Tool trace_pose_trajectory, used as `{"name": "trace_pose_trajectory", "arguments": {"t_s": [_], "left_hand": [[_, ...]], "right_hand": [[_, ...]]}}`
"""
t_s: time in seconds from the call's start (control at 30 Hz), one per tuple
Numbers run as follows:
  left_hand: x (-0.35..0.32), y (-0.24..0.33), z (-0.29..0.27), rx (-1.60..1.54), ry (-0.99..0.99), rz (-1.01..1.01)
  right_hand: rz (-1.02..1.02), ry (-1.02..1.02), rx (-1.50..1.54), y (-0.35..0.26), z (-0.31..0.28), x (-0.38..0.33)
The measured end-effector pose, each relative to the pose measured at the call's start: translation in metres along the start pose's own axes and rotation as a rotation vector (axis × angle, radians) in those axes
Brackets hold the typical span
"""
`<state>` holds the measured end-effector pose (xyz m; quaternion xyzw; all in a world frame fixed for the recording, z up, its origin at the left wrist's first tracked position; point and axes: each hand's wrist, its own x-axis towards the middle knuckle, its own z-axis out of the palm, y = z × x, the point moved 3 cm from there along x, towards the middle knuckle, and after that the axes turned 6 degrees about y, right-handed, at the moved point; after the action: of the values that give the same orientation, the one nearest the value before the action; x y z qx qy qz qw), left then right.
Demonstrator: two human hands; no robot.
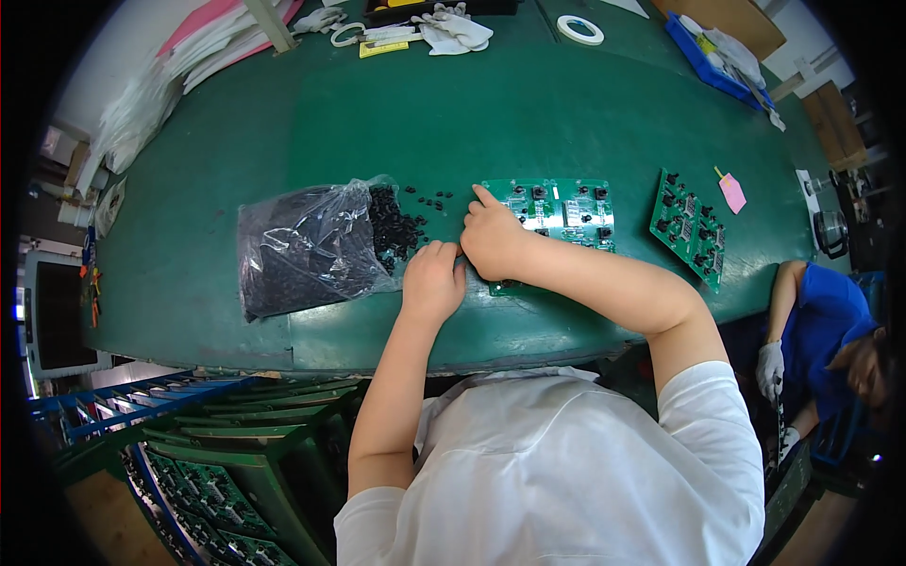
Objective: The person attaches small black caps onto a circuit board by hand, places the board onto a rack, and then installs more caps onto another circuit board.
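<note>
Boards: two green ones lie on the table (311, 113). One board (557, 212) sits under the right hand (493, 241), whose forefinger is stretched out and presses on the board's left edge, the other fingers curled. A second board (687, 226) lies well apart to the right. The left hand (432, 281) rests just beside the right, fingers bent over small black parts (429, 200); what it pinches I cannot tell. One clear bag (307, 247), open-mouthed, holds many such parts, some spilled beside it.
</note>
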<state>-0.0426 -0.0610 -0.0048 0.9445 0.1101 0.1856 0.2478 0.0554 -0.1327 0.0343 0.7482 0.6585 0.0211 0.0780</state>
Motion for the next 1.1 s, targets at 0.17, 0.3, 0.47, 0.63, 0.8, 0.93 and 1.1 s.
{"name": "trace_pose_trajectory", "arguments": {"t_s": [0.17, 0.3, 0.47, 0.63, 0.8, 0.93, 1.1], "left_hand": [[-0.007, 0.000, -0.006, 0.040, 0.091, -0.020], [-0.008, -0.004, -0.006, 0.099, 0.027, -0.121], [-0.011, -0.012, -0.010, -0.077, 0.098, -0.163], [-0.010, 0.001, -0.011, -0.164, 0.137, -0.179], [-0.014, 0.008, -0.009, -0.315, 0.223, -0.156], [-0.024, -0.002, 0.000, -0.516, 0.244, -0.326], [-0.028, 0.017, -0.001, -0.496, 0.167, -0.224]], "right_hand": [[-0.005, -0.226, -0.029, -0.005, 0.002, -0.001], [0.035, -0.117, -0.004, -0.002, 0.008, -0.005], [0.188, 0.664, 0.385, 0.060, -0.010, -0.031], [0.369, 0.709, 0.439, 0.115, 0.018, -0.055], [0.308, 0.578, 0.413, 0.113, 0.027, -0.042], [0.259, 0.376, 0.433, 0.123, 0.021, -0.033], [0.212, 0.158, 0.327, 0.122, 0.009, -0.022]]}}
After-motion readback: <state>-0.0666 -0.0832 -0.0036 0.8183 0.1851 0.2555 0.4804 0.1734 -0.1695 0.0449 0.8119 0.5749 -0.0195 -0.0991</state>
